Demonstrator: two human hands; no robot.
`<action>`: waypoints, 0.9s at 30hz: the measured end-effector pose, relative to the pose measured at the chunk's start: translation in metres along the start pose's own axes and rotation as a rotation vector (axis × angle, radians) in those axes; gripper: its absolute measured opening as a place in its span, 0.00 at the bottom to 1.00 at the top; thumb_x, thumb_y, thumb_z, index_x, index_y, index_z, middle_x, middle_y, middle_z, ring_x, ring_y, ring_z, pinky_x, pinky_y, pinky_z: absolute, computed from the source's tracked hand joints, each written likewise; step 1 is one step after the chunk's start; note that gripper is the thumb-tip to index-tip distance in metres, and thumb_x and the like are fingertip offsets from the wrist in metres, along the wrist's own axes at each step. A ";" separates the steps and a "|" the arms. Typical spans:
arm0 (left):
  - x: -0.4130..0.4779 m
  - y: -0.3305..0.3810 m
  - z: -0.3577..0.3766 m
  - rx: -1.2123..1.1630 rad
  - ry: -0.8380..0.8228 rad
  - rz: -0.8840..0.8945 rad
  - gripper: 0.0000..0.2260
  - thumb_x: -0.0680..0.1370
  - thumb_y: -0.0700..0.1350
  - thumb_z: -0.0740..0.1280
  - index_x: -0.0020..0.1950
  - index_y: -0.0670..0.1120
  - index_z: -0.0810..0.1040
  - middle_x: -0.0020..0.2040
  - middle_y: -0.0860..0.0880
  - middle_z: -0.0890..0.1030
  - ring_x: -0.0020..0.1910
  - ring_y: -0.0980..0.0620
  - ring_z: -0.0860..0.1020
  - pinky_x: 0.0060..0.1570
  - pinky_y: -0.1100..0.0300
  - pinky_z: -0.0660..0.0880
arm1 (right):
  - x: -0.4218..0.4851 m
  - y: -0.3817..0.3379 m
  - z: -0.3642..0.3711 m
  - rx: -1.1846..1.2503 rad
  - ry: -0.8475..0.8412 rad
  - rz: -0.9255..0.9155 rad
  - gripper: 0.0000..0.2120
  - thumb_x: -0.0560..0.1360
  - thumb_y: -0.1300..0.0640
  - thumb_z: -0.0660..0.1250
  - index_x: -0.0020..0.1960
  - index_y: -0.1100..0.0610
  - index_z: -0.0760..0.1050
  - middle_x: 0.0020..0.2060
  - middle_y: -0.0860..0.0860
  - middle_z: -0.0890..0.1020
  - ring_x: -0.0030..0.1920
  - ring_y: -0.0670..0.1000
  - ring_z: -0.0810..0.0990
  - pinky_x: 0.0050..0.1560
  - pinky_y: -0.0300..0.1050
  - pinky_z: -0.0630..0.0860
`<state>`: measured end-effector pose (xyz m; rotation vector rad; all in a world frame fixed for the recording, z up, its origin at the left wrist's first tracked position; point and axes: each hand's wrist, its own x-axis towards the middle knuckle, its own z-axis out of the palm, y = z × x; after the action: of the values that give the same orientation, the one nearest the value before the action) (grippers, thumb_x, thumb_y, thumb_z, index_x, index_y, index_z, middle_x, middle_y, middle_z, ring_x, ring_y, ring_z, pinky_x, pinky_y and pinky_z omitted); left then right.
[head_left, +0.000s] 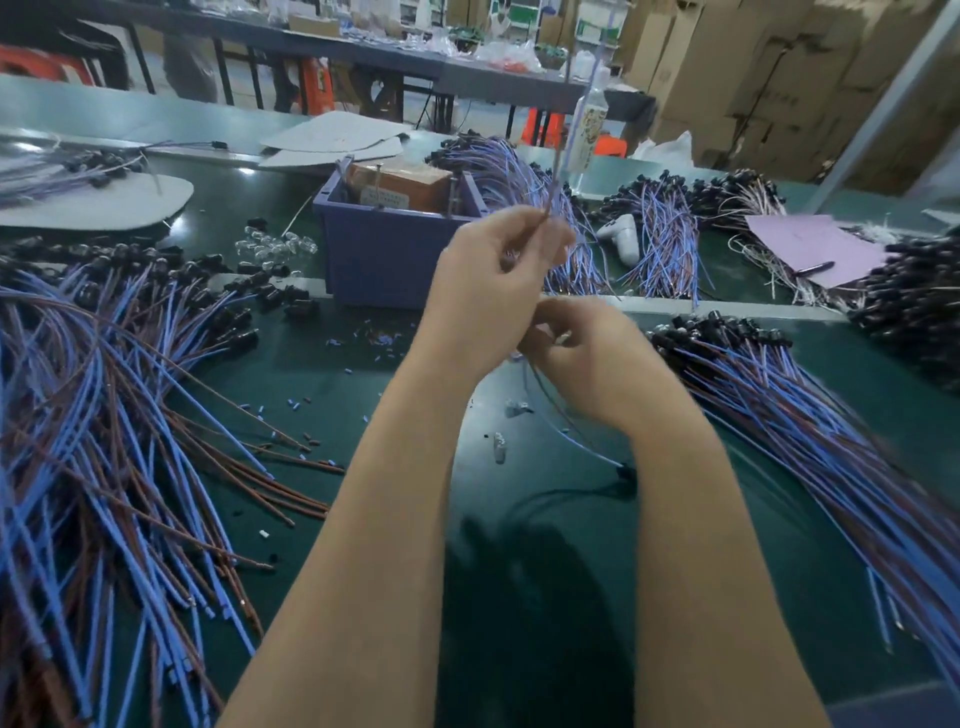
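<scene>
Green table (311, 366) buried in wire piles (104, 415), left hand (493, 291) pinching one thin wire (554, 187) upright, right hand (587, 353) curled round it lower down.

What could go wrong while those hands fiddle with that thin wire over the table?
The thin wire pinched by the left hand sticks up freely and could slip from the grip. The hanging wire in the right hand might snag on the wire pile beside it. Small cut bits scattered on the table could get lost or mixed in.
</scene>
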<state>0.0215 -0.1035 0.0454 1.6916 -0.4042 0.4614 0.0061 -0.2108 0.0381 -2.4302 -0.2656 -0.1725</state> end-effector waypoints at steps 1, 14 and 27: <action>0.002 0.014 0.008 -0.018 -0.030 0.048 0.07 0.81 0.45 0.62 0.48 0.50 0.80 0.40 0.59 0.80 0.36 0.60 0.75 0.42 0.64 0.74 | -0.003 0.003 -0.012 0.002 0.074 -0.010 0.08 0.77 0.56 0.63 0.45 0.56 0.79 0.33 0.51 0.77 0.34 0.52 0.73 0.37 0.42 0.68; 0.001 0.023 0.174 -0.123 -0.177 -0.260 0.09 0.81 0.42 0.61 0.47 0.43 0.79 0.39 0.45 0.81 0.38 0.48 0.78 0.43 0.56 0.74 | -0.058 0.090 -0.081 1.232 1.108 0.245 0.14 0.82 0.56 0.57 0.42 0.57 0.78 0.26 0.48 0.81 0.27 0.44 0.78 0.30 0.35 0.76; -0.017 -0.047 0.264 0.336 -0.394 -0.285 0.09 0.78 0.47 0.66 0.55 0.45 0.75 0.51 0.43 0.81 0.51 0.42 0.78 0.46 0.56 0.71 | -0.067 0.172 -0.069 1.793 1.070 0.607 0.13 0.82 0.60 0.53 0.54 0.67 0.72 0.48 0.60 0.79 0.55 0.56 0.79 0.55 0.47 0.76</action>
<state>0.0511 -0.3561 -0.0416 2.1373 -0.3732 -0.0222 -0.0225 -0.3942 -0.0292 -0.3785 0.5844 -0.5773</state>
